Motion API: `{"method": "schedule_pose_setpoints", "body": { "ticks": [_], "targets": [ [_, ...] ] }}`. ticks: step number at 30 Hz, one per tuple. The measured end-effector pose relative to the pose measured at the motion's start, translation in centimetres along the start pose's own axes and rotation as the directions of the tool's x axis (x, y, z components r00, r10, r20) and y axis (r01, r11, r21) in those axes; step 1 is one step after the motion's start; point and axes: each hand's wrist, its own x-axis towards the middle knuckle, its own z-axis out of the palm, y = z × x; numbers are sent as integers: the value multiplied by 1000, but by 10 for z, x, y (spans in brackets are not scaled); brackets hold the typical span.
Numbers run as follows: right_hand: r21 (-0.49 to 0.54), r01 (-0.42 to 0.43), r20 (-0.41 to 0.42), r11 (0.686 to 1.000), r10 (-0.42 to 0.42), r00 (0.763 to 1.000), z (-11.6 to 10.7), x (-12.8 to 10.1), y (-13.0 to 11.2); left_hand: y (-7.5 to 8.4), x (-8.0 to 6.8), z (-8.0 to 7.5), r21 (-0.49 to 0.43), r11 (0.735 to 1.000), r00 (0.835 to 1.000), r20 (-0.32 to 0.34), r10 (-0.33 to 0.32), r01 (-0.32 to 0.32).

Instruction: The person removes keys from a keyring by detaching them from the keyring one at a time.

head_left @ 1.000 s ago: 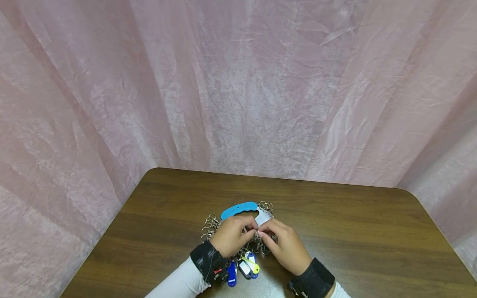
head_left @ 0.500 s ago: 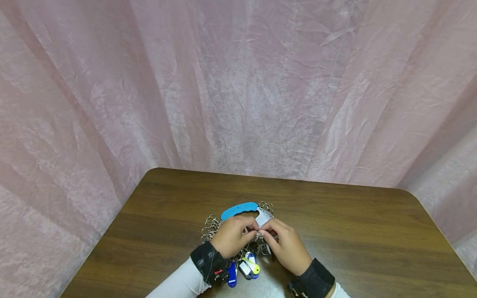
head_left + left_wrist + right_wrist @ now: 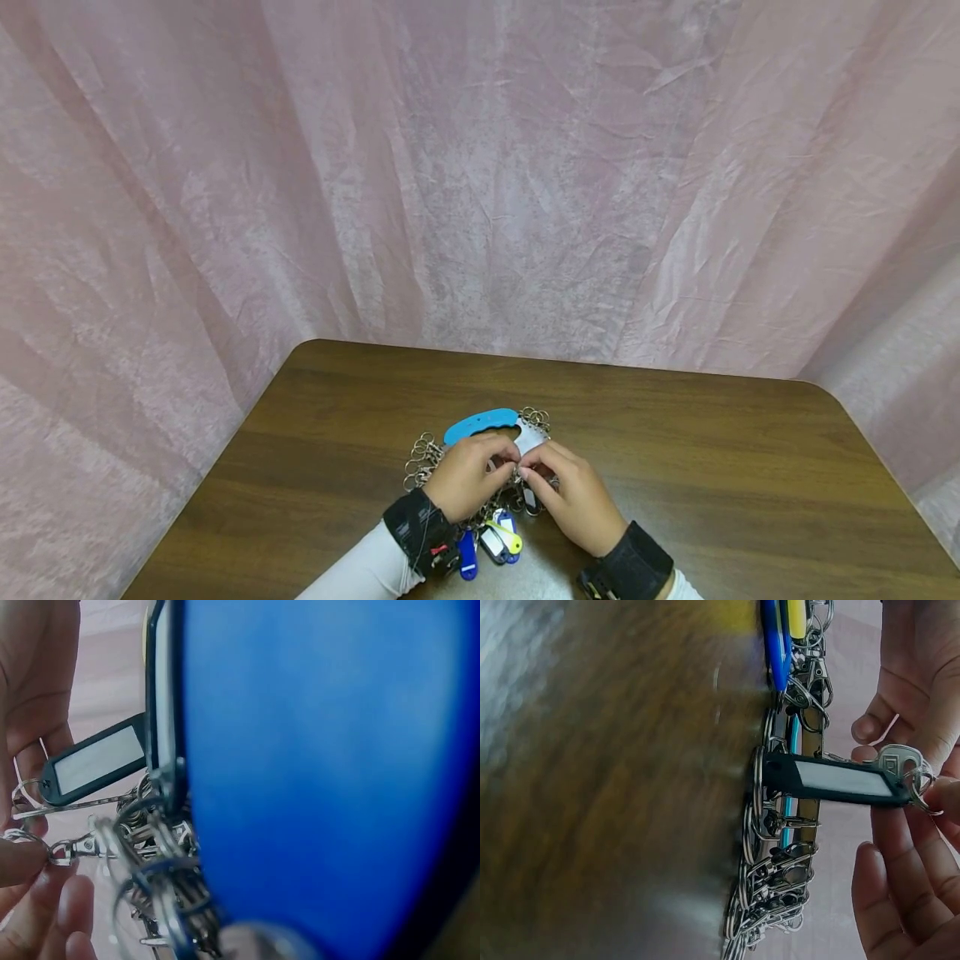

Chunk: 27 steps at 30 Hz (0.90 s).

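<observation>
Black oblong plastic key tag is hanging from a thin silver metal split ring, at the near right side of a grey flat key holder with a curved blue handle. Tag is showing a white rectangular label window, dark rim, rounded ring end. A flat silver metal key is sharing that ring, bow beside the tag. Tag's long axis is running roughly upright: ring end is pointing up at the fingertips, free end down toward the brown wood-grain surface. Key's blade is mostly hiding behind the tag in the right wrist view.

Right hand is pinching around the split ring between thumb and fingers; exact contact is partly hidden. Left hand is clamping thumb and finger on the ring end of a silver metal swivel clasp, in front of the key holder. Fingertips of both are meeting or nearly so.

More silver metal rings and clasps are fanning out along the key holder's edge. Blue oblong plastic tag and yellow plastic tag are lying on the near side of the key holder. Pink crushed-fabric curtain is hanging beyond it.
</observation>
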Motion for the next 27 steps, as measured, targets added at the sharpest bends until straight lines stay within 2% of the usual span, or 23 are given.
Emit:
{"method": "schedule_pose_setpoints", "body": {
  "ticks": [5,11,17,27],
  "targets": [
    [17,8,11,1000,-8,1000,0,-1,-1,-1,-1,0,-28,999,999,-2,-45,45],
    [26,1,34,1000,-1,999,1,-1,-1,-1,-1,0,-42,997,998,-19,-61,61],
    [6,-22,50,1000,22,999,0,-1,-3,0,-1,0,-14,999,999,-34,-30,29],
    [38,-45,63,998,43,997,-1,-1,-3,3,-1,1,5,1000,1000,-30,8,-7]
  ]
}}
